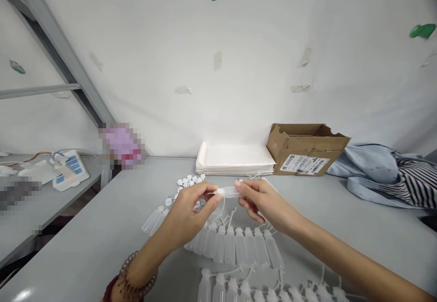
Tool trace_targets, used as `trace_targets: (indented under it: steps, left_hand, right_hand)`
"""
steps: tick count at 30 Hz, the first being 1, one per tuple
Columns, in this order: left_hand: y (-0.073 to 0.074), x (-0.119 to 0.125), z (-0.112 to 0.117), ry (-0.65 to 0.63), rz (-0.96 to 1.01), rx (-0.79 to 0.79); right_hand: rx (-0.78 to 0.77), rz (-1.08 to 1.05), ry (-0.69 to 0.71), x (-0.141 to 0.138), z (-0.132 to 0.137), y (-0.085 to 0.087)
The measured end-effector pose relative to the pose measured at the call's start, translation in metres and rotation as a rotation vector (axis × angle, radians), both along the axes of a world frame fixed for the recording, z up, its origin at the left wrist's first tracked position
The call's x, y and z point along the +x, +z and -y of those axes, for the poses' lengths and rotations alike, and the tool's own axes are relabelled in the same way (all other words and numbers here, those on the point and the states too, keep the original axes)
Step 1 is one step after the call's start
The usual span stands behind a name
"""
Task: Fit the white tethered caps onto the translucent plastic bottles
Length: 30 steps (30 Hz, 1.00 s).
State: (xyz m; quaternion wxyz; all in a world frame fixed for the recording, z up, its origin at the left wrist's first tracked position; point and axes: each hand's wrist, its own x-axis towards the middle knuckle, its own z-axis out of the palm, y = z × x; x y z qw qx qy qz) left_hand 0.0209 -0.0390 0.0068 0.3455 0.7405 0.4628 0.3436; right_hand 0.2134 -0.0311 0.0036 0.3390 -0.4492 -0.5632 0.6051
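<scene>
A small translucent squeeze bottle (231, 192) is held sideways above the table between my two hands. My left hand (193, 211) is closed, with thumb and fingers pinching the white cap (219, 192) at the bottle's neck; a thin tip points left from it. My right hand (261, 199) grips the body near its other end between thumb and fingers. Below them lies a row of similar bottles (230, 245) with thin white strips at their necks. Nearer to me is another row of bottles (220, 288), partly cut off by the frame.
Loose white caps (186, 181) lie in a group beyond my left hand. Two bottles (153, 220) are left of my forearm. White padded envelopes (235, 156) are stacked by the wall, beside a cardboard box (307, 149). Blue fabric (372, 165) lies right; a power strip (70, 170) lies left.
</scene>
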Motion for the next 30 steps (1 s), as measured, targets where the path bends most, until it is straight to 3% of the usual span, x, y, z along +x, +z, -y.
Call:
trace_targets:
  steps: [3,5,11,14,18,20,23,27,30]
  left_hand:
    - [0.000,-0.001,0.001,-0.028,-0.052,0.136]
    - [0.000,0.000,0.002,-0.003,-0.067,0.124]
    - [-0.007,0.004,-0.001,0.066,-0.050,-0.087]
    - [-0.010,0.006,-0.003,0.080,0.049,-0.222]
    - [-0.011,0.008,-0.005,0.092,0.280,-0.422]
    - [-0.012,0.008,-0.005,0.069,0.322,-0.421]
    - [-0.012,0.009,-0.003,0.033,0.226,-0.299]
    - [-0.011,0.009,0.001,0.058,0.058,-0.024]
    - [-0.010,0.009,0.004,0.065,0.015,0.151]
  right_hand:
    - [-0.171,-0.034,0.055,0.003,-0.001,0.004]
    - [-0.221,-0.034,0.065,0.004,-0.001,0.006]
    - [-0.013,0.098,0.003,-0.002,0.004,0.003]
    - [0.258,0.286,-0.012,-0.002,0.004,-0.004]
    - [0.911,0.681,-0.006,0.001,0.000,-0.018]
    - [1.026,0.751,0.010,0.003,-0.001,-0.020]
    - [0.814,0.634,0.060,0.005,-0.001,-0.013]
    - [0.182,0.236,0.172,0.006,-0.001,0.001]
    - [-0.154,-0.056,0.259,0.008,-0.003,0.003]
